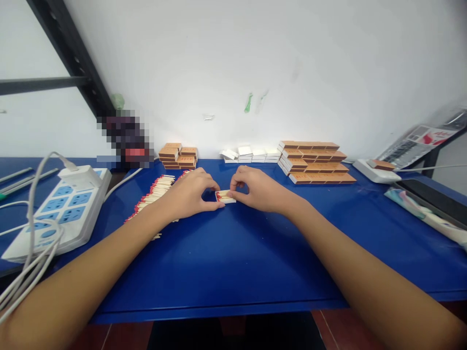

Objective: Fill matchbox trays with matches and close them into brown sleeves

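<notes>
A small white matchbox tray (229, 201) holds matches (222, 194) with red heads, mostly at its left end. My left hand (193, 194) has its thumb and forefinger closed around the tray's left end. At the right end, my right hand (255, 188) is closed, thumb and curled fingers on the tray; its fingertips partly hide the matches there. Under and beside my left forearm lies a spread pile of loose matches (155, 192), red heads mostly toward the left.
Brown matchboxes (178, 156) are stacked at the back left, and a stepped stack of matchboxes (314, 165) stands at the back right. White trays (251, 154) lie between them by the wall. A power strip (69, 209) with cables is left; a black phone (434, 197) lies right.
</notes>
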`<act>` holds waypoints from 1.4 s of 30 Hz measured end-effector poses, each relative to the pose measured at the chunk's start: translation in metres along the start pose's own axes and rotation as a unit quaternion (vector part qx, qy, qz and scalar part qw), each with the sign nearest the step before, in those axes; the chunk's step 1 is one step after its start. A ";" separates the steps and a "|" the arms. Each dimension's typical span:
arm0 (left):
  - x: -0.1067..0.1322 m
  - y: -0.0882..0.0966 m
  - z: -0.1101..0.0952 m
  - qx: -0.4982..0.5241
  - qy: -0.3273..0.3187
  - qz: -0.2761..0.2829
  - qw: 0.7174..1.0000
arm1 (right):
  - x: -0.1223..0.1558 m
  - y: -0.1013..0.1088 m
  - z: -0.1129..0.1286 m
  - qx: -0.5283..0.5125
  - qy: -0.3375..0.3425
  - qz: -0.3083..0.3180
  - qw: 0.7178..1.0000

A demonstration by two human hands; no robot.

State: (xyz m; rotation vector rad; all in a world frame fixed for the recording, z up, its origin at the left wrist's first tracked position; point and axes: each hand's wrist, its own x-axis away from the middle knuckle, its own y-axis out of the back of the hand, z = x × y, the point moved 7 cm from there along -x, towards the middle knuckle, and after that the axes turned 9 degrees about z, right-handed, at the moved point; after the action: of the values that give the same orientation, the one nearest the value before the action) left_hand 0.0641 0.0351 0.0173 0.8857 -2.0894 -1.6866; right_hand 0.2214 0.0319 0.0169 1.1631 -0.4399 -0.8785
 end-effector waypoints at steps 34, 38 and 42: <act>0.006 0.041 0.040 -0.045 0.055 -0.090 0.993 | -0.029 -0.072 0.111 -0.130 0.088 0.002 0.988; 0.007 0.041 0.039 -0.042 0.055 -0.090 0.994 | -0.029 -0.073 0.113 -0.140 0.084 0.011 0.986; 0.007 0.041 0.039 -0.037 0.054 -0.085 0.994 | -0.028 -0.071 0.111 -0.136 0.069 0.027 0.988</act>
State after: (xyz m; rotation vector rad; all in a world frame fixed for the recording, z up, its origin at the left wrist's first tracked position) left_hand 0.0251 0.0649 0.0453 1.1325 -1.9153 -1.7460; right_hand 0.0994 -0.0225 -0.0046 0.9488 -0.2288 -0.7779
